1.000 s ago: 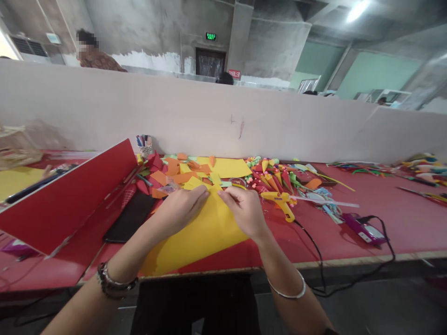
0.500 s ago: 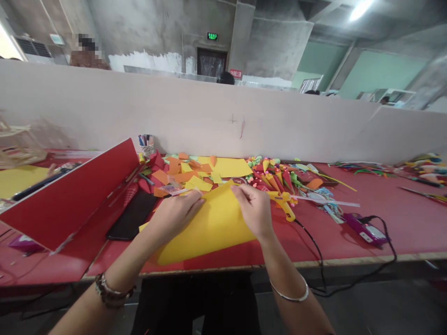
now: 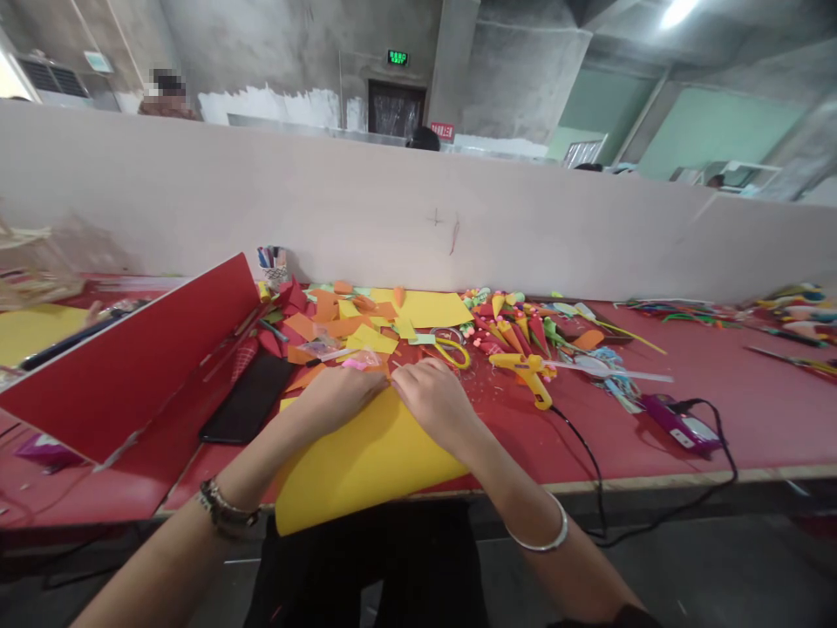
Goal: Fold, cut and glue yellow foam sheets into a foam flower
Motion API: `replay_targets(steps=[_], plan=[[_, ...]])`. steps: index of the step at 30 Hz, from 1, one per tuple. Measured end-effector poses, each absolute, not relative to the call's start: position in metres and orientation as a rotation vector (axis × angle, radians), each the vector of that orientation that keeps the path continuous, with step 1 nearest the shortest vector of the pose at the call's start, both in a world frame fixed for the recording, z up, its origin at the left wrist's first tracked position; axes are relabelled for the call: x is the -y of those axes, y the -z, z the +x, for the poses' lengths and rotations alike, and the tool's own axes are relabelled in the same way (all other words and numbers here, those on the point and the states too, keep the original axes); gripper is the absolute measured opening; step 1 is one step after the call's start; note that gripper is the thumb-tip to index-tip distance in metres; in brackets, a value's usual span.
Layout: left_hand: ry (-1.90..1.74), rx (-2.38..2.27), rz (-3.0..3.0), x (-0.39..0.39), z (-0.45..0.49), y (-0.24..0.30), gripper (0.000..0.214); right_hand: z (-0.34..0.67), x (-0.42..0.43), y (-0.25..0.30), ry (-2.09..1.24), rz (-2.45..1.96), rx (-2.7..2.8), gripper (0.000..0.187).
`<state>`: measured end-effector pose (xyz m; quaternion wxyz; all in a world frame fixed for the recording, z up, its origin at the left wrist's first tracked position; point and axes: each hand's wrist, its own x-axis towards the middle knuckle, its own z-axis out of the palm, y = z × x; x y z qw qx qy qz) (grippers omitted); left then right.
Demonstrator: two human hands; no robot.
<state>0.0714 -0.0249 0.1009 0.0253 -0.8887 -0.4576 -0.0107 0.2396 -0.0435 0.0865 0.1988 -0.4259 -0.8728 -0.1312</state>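
A large yellow sheet of paper [image 3: 372, 453] lies across the table's front edge, its near corner sticking out over my lap. My left hand [image 3: 346, 390] is closed on the sheet's far edge. Right beside it, my right hand [image 3: 428, 392] grips the same edge, fingers curled over it. Both hands nearly touch, and their fingertips are partly hidden. Just beyond them lie yellow-handled scissors [image 3: 452, 351] and scraps of orange paper [image 3: 346, 330]. To the right of my right hand rests a yellow hot glue gun [image 3: 527, 375] with a clear glue stick in its back.
A red board [image 3: 144, 366] leans at the left, with a black phone [image 3: 248, 401] beside it. Small paper cones [image 3: 516, 331] are heaped behind the glue gun. A purple power strip [image 3: 683, 426] and its black cord lie at the right. A white partition [image 3: 366, 209] closes the back.
My right hand has moved left, close to my left hand, along the sheet's edge. The paper's near corner has come down over the table edge, and the scissors are now uncovered.
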Motion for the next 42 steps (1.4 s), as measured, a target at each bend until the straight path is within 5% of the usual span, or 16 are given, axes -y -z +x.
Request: replay_targets(steps=[14, 23, 31, 42], plan=[[-0.068, 1.418, -2.779, -0.005, 0.055, -0.001, 0.027, 0.255, -0.001, -0.002, 0.114, -1.638, 2.666, 0.025], [0.289, 1.262, -2.773, 0.006, 0.069, -0.005, 0.034, 0.245, -0.027, -0.003, 0.185, -1.631, 2.695, 0.022], [0.177, 1.138, -3.089, 0.033, 0.074, 0.012, 0.050, 0.247, -0.032, -0.002, 0.188, -1.611, 2.707, 0.022], [0.134, 0.788, -3.230, 0.042, 0.082, -0.003, 0.042, 0.249, -0.037, 0.000, 0.127, -1.585, 2.730, 0.025]])
